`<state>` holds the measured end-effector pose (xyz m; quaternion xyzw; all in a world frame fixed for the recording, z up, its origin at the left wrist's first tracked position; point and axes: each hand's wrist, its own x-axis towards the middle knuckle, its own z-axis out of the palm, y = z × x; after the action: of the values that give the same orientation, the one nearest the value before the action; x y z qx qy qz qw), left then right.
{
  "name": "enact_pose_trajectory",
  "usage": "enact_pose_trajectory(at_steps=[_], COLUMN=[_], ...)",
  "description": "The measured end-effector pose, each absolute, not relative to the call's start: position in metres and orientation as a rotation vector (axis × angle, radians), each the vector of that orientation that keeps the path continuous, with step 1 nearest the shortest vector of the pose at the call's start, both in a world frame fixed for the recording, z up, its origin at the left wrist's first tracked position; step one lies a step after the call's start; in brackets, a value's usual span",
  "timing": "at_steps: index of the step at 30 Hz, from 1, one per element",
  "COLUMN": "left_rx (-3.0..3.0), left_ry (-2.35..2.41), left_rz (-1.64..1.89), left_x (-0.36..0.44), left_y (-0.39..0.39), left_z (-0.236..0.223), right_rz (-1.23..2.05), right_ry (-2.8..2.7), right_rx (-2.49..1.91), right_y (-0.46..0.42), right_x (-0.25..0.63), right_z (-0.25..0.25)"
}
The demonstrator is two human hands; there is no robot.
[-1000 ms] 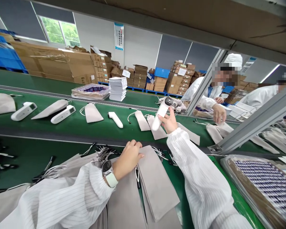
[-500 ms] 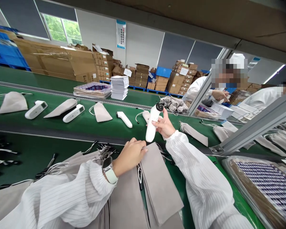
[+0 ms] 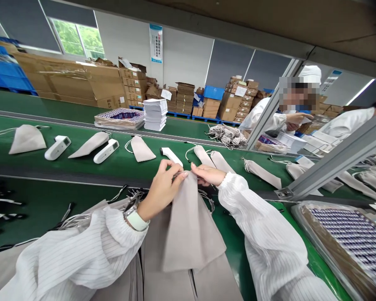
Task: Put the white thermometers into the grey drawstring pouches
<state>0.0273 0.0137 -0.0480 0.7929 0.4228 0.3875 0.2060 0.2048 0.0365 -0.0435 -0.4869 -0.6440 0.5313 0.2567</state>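
Observation:
Both my hands grip the top edge of a grey fabric pouch (image 3: pixel 189 225) that hangs lifted off a stack of similar pouches (image 3: pixel 166 284) at the near edge. My left hand (image 3: pixel 161 188) pinches the left side of its mouth. My right hand (image 3: pixel 207 174) pinches the right side. The white handheld device is not visible in either hand; I cannot see whether it is inside the pouch. Another white device (image 3: pixel 171 156) lies on the green belt (image 3: pixel 81 167) just beyond my fingers.
Grey pouches (image 3: pixel 142 149) and white devices (image 3: pixel 105 151) lie in a row along the belt. A wrapped tray (image 3: pixel 347 238) sits at the right, behind a slanted metal strut (image 3: pixel 332 163). A co-worker's sleeve (image 3: pixel 269 119) shows across the belt. White booklets (image 3: pixel 155 114) are stacked beyond.
My right hand brought the white device down from above the belt to the pouch; the device is now out of sight. My left hand lifted the pouch's top edge off the stack.

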Motion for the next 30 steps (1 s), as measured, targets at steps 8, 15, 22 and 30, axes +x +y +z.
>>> enact_pose_trajectory(at_steps=[8,15,22,30], left_rx=[1.487,1.761,2.869,2.811], left_ry=[0.847,0.755,0.596,0.881], left_rz=[0.613,1.011,0.536,0.382], left_x=[0.015,0.028,0.048,0.049], left_y=[-0.008,-0.013,-0.030,-0.018], left_z=[-0.002,-0.014,-0.082,-0.094], right_rz=[0.639,1.453,0.317,0.107], right_ry=[-1.400,-1.889,-1.358,-1.647], right_rx=[-1.362,-0.715,-1.775,-2.381], right_y=[0.055,0.027,0.060,0.070], right_x=[0.252,0.194,0.284,0.287], right_z=[-0.039,-0.037,-0.041,-0.093])
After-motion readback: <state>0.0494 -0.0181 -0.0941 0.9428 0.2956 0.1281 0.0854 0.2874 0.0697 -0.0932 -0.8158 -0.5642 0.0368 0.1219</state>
